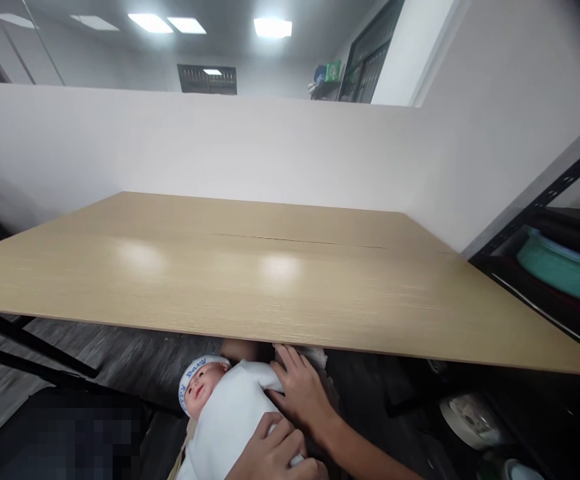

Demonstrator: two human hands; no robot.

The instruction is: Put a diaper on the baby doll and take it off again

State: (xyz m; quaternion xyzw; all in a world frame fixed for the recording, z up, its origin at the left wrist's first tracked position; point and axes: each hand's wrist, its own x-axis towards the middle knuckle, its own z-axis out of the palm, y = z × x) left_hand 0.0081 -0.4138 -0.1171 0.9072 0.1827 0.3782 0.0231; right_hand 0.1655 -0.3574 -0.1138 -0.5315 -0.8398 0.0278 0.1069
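Doll (230, 413) in white swaddling lies below the surface's (270, 280) near edge, head up-left, long axis diagonal; left hand (275, 453) clasps its body, right hand (303, 393) rests flat alongside.

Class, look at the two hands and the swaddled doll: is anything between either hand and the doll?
Nothing visible. The right hand lies flat on the doll and the left hand grips its white wrap lower down. The table is above and beyond them.

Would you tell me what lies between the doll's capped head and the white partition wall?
In the head view, only the bare wooden table lies between the doll and the partition wall.
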